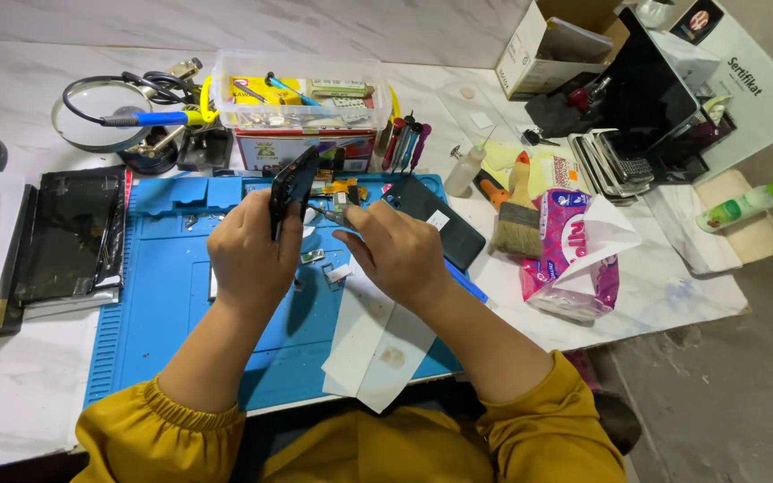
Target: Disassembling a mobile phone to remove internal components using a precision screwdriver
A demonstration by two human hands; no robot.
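Note:
My left hand [250, 252] holds a dark phone body [291, 186] up on its edge over the blue work mat [158, 304]. My right hand [395, 250] pinches thin metal tweezers [326, 213], whose tip reaches toward the phone's open side. Small parts [313, 258] lie on the mat just below both hands. A black phone back cover [436, 222] rests on the mat right of my right hand. A white sheet of paper [370, 344] lies under my right forearm and hangs over the mat's near edge.
A clear plastic box [301, 100] of parts stands behind the mat, with screwdrivers [404, 143] beside it. A brush [518, 210], a pink tissue pack [570, 255], a small bottle [463, 170] and a green-capped bottle [749, 202] are to the right. Dark tablets [64, 234] lie left.

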